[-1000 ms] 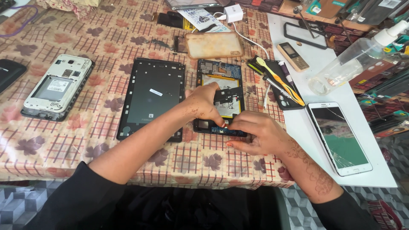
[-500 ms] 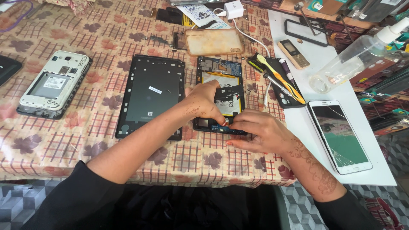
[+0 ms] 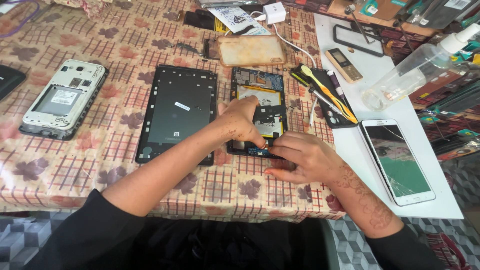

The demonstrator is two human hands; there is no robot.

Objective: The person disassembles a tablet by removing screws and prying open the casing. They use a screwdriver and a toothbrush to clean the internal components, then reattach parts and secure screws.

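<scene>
An opened phone with its circuit board and battery exposed lies on the patterned tablecloth. My left hand rests on the phone's lower half, fingertips pressing near the bottom edge. My right hand meets it at the phone's bottom right corner, fingers pinched against the frame. Whether a small part sits between the fingertips is hidden. A black back cover lies just left of the phone.
A white phone shell lies at far left. A clear phone case, a charger, a black tray with tools, a small keypad phone, a spray bottle and a cracked white smartphone sit behind and right.
Both hands stay at the phone's lower edge with only slight finger shifts; the view has moved a little.
</scene>
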